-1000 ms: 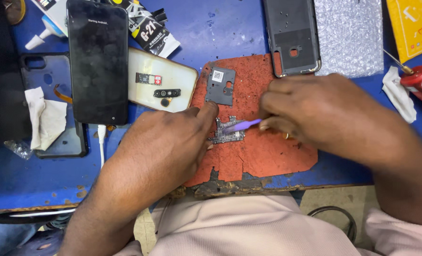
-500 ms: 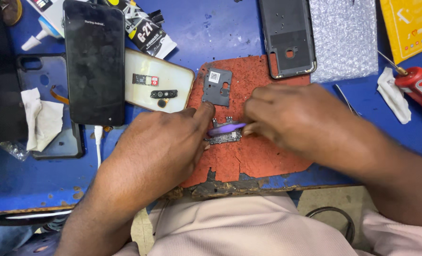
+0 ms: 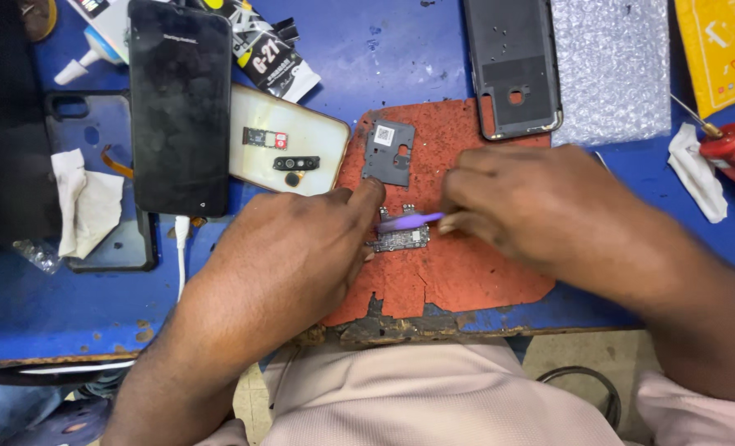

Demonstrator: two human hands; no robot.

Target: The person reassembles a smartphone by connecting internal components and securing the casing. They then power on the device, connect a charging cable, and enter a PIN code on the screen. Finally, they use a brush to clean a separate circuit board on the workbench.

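While our left hand (image 3: 289, 248) presses its fingertips on the small circuit board (image 3: 400, 238) to pin it to the worn red mat (image 3: 458, 272), our right hand (image 3: 541, 211) is closed around a purple-tipped tool (image 3: 408, 220) whose end lies across the board's top edge. The board sits near the middle of the mat, with the tool coming in from three o'clock. To do this well, we judge that the pinning fingers should stay clear of the worked spot, and the tool should move in short, light strokes so the board does not skid.

At twelve o'clock from the board lies a grey metal shield plate (image 3: 389, 153). At ten o'clock a pale phone back (image 3: 289, 149) serves as a tray, holding a small camera module (image 3: 295, 163) and another small part. At one o'clock an empty dark rear cover (image 3: 512, 66) lies open side up.
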